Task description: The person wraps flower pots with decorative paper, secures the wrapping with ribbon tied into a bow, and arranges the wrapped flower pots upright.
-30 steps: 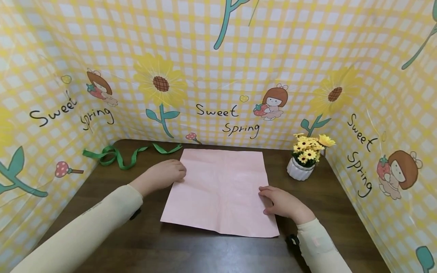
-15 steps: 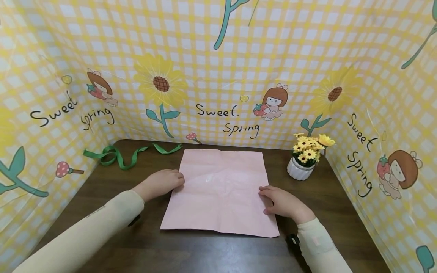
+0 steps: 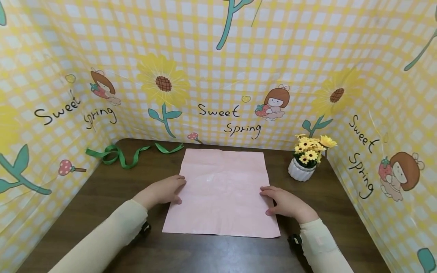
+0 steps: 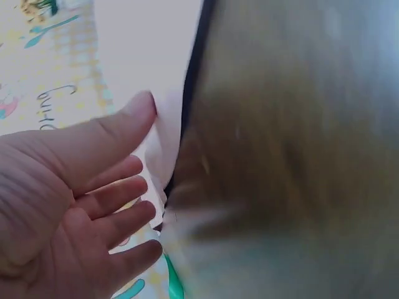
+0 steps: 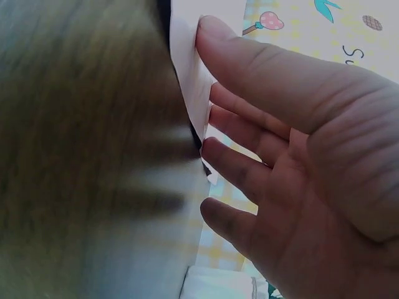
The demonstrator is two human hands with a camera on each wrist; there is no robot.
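Note:
A square sheet of pale pink paper [image 3: 222,193] lies on the dark wooden table [image 3: 205,254], with faint creases across it. My left hand [image 3: 164,190] rests at the sheet's left edge, thumb and fingers spread apart. In the left wrist view, the left hand [image 4: 75,205] has its thumb and fingertips at the paper's edge [image 4: 165,137], the fingers extended. On the opposite side, my right hand [image 3: 286,203] touches the right edge with its fingers loosely extended. The right wrist view shows the right hand [image 5: 299,168] with its thumb on the paper [image 5: 187,68].
Green ribbon [image 3: 128,166] lies curled at the back left of the table, and a further stretch of ribbon [image 3: 167,151] is near the paper's far left corner. A white pot [image 3: 301,170] with yellow flowers [image 3: 308,148] stands at the back right. Yellow checked cloth [image 3: 218,76] walls three sides.
The paper's near left edge has come down flatter on the table. My left hand has slid toward me along the left edge and its thumb has spread. The right hand stays at its edge.

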